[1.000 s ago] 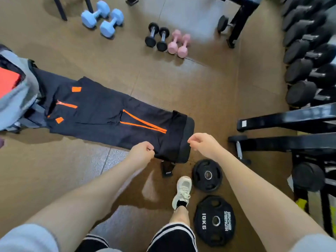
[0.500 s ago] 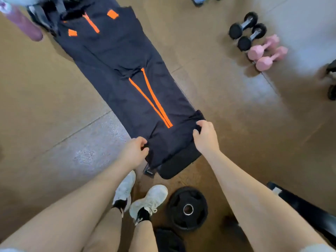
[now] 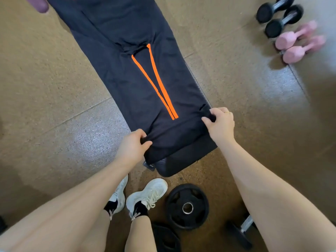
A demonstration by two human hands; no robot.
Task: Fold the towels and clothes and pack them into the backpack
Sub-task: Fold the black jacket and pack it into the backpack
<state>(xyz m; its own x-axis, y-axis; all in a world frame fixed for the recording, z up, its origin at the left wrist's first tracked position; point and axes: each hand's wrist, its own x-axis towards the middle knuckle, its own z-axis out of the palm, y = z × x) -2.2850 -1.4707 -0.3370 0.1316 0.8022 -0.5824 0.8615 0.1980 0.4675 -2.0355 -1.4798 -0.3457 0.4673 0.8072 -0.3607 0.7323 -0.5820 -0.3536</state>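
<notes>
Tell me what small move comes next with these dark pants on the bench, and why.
Probably lift the hem and carry it up toward the waist to fold them in half: the left hand and right hand each pinch a hem corner, and the pants lie flat along the bench.

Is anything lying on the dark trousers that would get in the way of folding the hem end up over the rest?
Nothing visible. Both the left hand and right hand already pinch the hem corners, and the trousers lie bare along the bench.
</notes>
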